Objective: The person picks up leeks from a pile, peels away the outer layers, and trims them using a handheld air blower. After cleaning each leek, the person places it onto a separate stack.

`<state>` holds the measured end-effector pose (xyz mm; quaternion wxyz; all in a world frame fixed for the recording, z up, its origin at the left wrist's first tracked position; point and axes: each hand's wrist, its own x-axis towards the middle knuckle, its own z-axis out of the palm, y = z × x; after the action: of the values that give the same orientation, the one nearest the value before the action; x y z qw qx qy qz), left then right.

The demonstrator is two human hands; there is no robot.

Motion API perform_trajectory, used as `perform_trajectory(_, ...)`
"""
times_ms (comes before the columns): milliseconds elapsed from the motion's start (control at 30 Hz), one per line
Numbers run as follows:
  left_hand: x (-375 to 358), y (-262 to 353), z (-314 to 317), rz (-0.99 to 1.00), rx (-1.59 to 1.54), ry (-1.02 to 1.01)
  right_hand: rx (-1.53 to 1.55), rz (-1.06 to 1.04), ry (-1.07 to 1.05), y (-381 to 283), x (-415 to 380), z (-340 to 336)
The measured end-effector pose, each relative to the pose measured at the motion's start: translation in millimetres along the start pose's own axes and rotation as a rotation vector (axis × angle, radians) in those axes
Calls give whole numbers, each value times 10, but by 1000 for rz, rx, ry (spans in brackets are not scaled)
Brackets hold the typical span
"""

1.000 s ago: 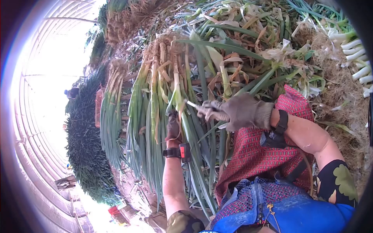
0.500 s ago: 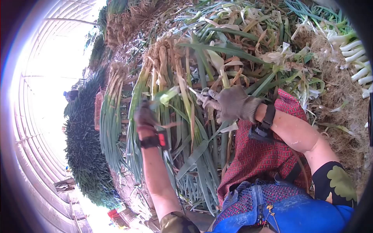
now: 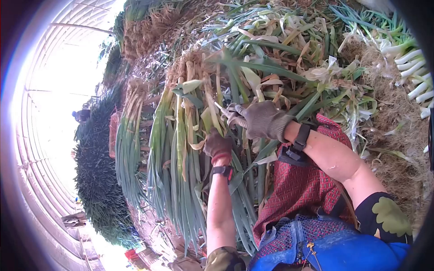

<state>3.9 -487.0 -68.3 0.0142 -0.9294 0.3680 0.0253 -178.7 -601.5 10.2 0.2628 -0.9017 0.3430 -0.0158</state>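
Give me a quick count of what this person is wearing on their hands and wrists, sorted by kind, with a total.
Work gloves: 2, one on the left hand and one on the right hand
Wrist straps: 2, a black band with a red tab on the left wrist and a black strap on the right wrist
Total: 4

We wear 2 grey-brown knit gloves, left hand [image 3: 218,145] and right hand [image 3: 263,120], black wrist straps, camouflage-print sleeves, red patterned apron.
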Motion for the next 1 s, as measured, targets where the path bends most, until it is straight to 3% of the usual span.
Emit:
perform_trajectory(67, 104, 87, 0, -54, -24, -69, -27, 60, 48, 10, 28, -9)
perform_trajectory(233, -13, 71, -215, -50, -235, -208, 9, -113, -19, 59, -57, -21)
perform_trajectory(333, -225, -37, -206, -65, -390, -243, -104, -14, -74, 58, -32, 70)
perform_trajectory(433, -460, -60, -300, -25, -298, -206, 14, -2, -43, 14, -165, -127)
perform_trajectory(533, -583, -181, -173, -22, -244, -171, -30, -91, -199, -45, -291, -90)
perform_trajectory(667, -721, -304, -134, -23, -245, -181, -27, -4, -124, -101, -235, 43)
perform_trajectory(1000, -1086, -411, -170, -50, -313, -211, 23, -17, -32, -129, 67, 208)
